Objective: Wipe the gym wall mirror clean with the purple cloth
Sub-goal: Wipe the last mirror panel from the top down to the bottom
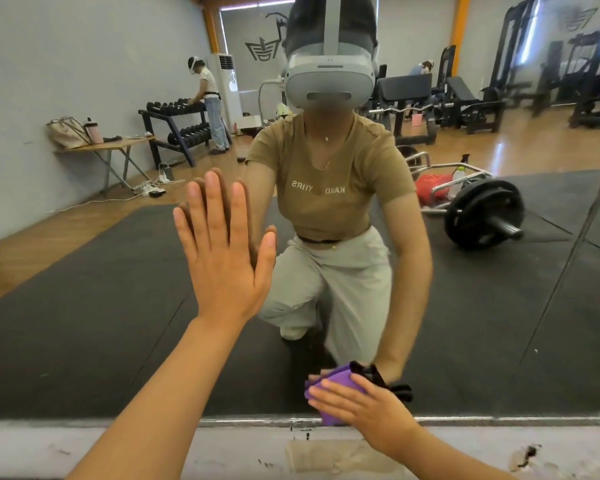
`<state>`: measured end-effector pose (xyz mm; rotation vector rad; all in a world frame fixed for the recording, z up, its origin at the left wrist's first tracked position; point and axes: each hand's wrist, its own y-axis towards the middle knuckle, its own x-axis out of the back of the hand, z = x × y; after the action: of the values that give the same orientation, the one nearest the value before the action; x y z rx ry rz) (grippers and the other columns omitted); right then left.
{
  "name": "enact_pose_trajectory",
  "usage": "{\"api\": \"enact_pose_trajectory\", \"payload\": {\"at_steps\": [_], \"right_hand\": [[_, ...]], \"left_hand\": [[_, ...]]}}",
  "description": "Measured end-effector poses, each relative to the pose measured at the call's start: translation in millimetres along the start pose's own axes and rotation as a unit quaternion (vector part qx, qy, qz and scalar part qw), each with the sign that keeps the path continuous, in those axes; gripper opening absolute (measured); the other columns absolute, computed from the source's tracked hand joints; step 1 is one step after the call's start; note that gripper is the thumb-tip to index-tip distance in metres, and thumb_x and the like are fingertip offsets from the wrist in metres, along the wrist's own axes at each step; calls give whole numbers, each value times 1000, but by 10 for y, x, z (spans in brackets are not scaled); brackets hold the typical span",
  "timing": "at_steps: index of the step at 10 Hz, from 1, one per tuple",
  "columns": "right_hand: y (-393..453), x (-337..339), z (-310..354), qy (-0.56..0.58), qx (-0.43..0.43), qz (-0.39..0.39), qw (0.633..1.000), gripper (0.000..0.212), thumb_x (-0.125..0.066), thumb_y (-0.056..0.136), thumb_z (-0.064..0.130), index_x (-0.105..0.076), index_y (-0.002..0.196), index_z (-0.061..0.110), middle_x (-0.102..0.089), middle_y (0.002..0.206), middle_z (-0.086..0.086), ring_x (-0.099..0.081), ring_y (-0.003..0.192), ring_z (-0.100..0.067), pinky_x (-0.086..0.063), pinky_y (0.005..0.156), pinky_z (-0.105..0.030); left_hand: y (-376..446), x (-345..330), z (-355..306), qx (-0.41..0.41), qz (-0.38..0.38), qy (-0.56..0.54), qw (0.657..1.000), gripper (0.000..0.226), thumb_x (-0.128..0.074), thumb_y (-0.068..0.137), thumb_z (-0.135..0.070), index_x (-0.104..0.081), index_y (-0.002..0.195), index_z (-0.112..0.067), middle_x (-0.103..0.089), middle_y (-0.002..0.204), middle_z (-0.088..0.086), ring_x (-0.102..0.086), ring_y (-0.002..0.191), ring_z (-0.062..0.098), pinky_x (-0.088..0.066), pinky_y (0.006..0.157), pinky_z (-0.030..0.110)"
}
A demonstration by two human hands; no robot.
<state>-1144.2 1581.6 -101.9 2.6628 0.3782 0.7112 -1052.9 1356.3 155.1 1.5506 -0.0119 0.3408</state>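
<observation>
Mirror (84,306): wall-mounted, fills nearly the whole view; metal bottom edge strip (257,420) above a scuffed pale ledge (118,448). Taken as landmark for all entries below.

Left hand (224,251): flat against mirror glass, centre-left of the pane, fingers straight and together, thumb out to the right; grip released, holding nothing. Touching its own reflection fingertip to fingertip.

Right hand (355,403): low on mirror, just above the bottom edge strip, right of centre; fingers spread over the cloth, pressing it to the glass. Grip not clenched; fingers lying nearly straight on the fabric.

Purple cloth (329,379): bunched under right hand, against mirror glass at its lower edge, one corner hanging over the edge strip. Dark strap-like fabric (385,379) just beside it on the right, identity unclear.

Reflected in mirror: person kneeling on black floor mat (66,289), tan shirt, pale trousers, grey headset; barbell with black plate (482,214) on floor at right; dumbbell rack (177,129) at upper left with second person beside it; folding worktop (108,147) carrying bag and bottle, left of rack.
</observation>
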Motion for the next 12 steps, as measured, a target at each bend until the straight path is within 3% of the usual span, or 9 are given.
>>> {"api": "enact_pose_trajectory", "payload": {"at_steps": [1, 2, 3, 4, 6, 8, 9, 10, 12], "right_hand": [[79, -242, 77, 364, 111, -100, 919, 52, -30, 111, 27, -16, 162, 29, -14, 170, 8, -15, 153, -4, -14, 125, -25], [-74, -226, 132, 218, 103, -2, 971, 52, -29, 112, 27, -13, 162, 22, -13, 170, 0, -13, 155, -11, -11, 126, -29], [-189, -77, 116, 80, 94, 125, 985, 89, -38, 103, 50, 18, 155, 6, 25, 164, -14, 19, 155, -28, 7, 127, -45], [111, 215, -324, 5, 5, 30, 1000, 99, -50, 90, 43, 11, 161, 13, 17, 169, -3, 15, 156, -22, 11, 126, -43], [942, 768, -1504, 17, -100, -69, 992, 71, -40, 98, 40, -14, 163, 29, -6, 170, 2, -1, 157, -19, 3, 126, -46], [1687, 1362, -2714, -29, -263, -156, 952, 56, -35, 108, 52, -35, 158, 27, -33, 164, -5, -31, 151, -27, -10, 121, -50], [1934, 1516, -3036, -26, -347, -182, 920, 56, -30, 109, 53, -33, 159, 26, -33, 164, -6, -31, 151, -29, -9, 120, -50], [2021, 1543, -2985, -17, -386, -196, 901, 55, -29, 110, 50, -34, 158, 24, -33, 163, -6, -30, 151, -30, -9, 121, -52], [1546, 1099, -1957, 17, -239, -135, 962, 58, -35, 107, 38, -23, 161, 23, -15, 168, -2, -13, 156, -25, 0, 124, -53]], "left_hand": [[-14, 11, 17, -6, -2, 5, 1000, 63, -26, 110, -44, -18, 156, -3, -18, 161, 28, 10, 153, 23, 2, 124, 52], [-6, 2, 12, -6, -7, 4, 1000, 64, -27, 109, -45, -14, 156, -2, -18, 161, 27, 12, 154, 22, 1, 125, 52], [-3, -11, 11, -5, -14, 8, 1000, 64, -27, 109, -45, -15, 156, -2, -18, 160, 26, 12, 154, 23, 1, 125, 53], [-9, 10, 17, -10, -8, 0, 1000, 64, -27, 109, -44, -17, 156, -2, -16, 161, 25, 13, 154, 23, 2, 124, 52], [-5, 34, 19, -6, 11, -6, 1000, 64, -28, 109, -45, -18, 156, -3, -13, 164, 23, 9, 154, 25, 3, 124, 52], [3, 142, 120, -21, 41, -34, 998, 61, -32, 107, -37, -14, 159, -11, -1, 165, 9, 11, 155, 21, 6, 125, 45], [20, 198, 192, -40, 50, -21, 998, 60, -35, 105, -32, -18, 159, -12, -2, 167, 5, 8, 156, 19, 4, 126, 41], [32, 249, 220, -46, 54, -27, 997, 58, -34, 105, -29, -22, 159, -11, -9, 166, 6, 3, 156, 18, 1, 126, 40], [32, 313, 329, -61, 73, -36, 995, 59, -30, 106, -29, -19, 159, -7, -13, 167, 7, -2, 156, 17, -2, 127, 37]]}}
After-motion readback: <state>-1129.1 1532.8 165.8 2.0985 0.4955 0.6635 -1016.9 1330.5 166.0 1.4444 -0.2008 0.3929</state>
